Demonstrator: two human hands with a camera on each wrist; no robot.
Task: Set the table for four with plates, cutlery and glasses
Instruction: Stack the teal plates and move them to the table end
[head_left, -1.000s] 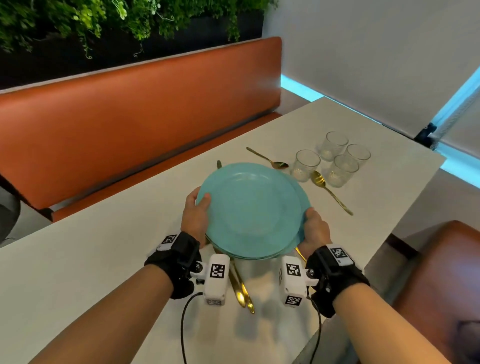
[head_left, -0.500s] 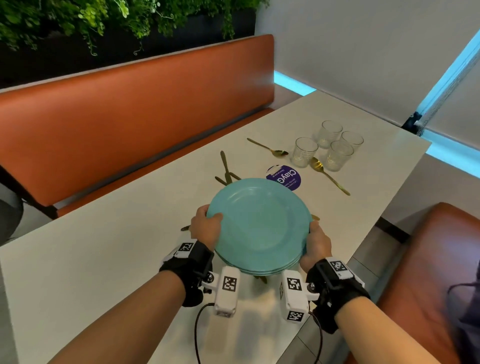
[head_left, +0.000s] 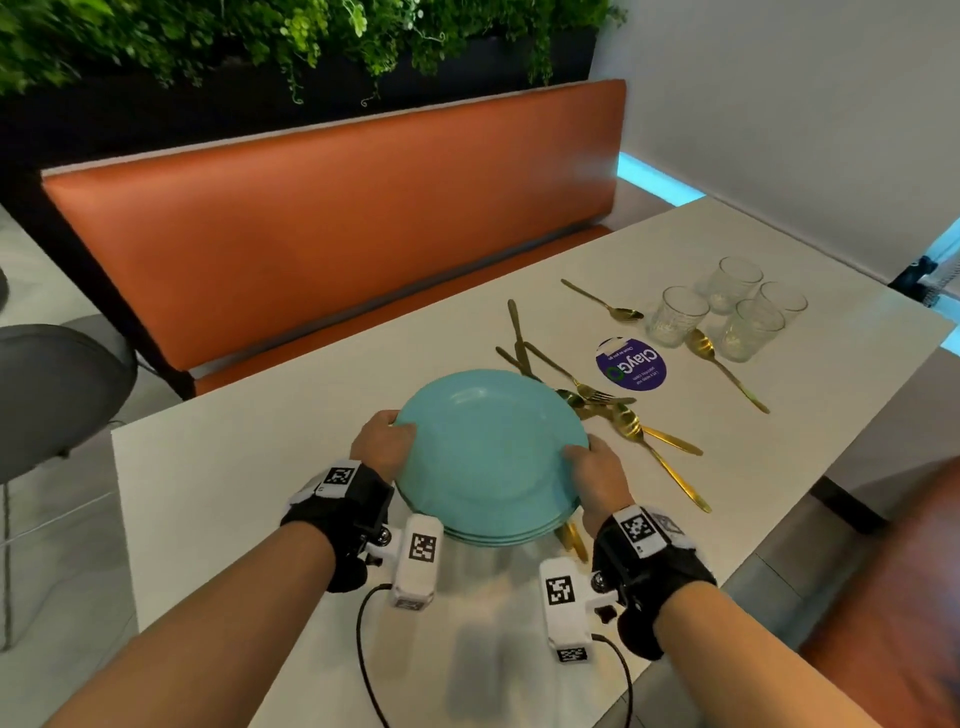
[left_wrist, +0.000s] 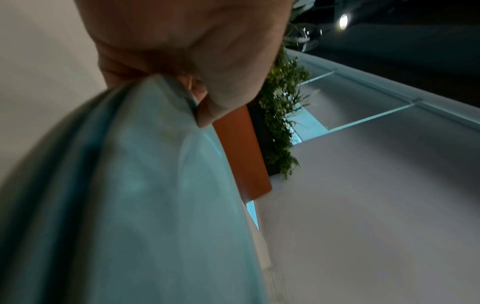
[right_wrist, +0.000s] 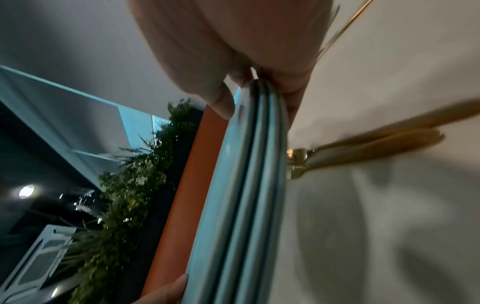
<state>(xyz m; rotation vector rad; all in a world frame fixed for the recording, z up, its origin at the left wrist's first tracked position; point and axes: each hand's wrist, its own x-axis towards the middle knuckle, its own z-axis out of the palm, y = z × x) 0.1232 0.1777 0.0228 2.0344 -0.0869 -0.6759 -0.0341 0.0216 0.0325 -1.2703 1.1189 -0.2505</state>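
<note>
While the cutlery and four glasses wait untouched at the far end of the white table, a person holds a stack of teal plates just above its near edge; the left hand grips the stack's left rim, thumb on top and fingers curled beneath, and the right hand clamps the opposite rim the same way; the right wrist view shows several rims pressed together. By the look of it this is the plate-laying step, barely begun, with no place yet set; the next move calls for freeing one hand to peel off the top plate and lay it down while the other steadies the rest. Compared with a second ago, the stack has come back toward the person and lower, uncovering a purple round sticker and the crossed gold pieces it had hidden; an orange bench runs along the far side.
</note>
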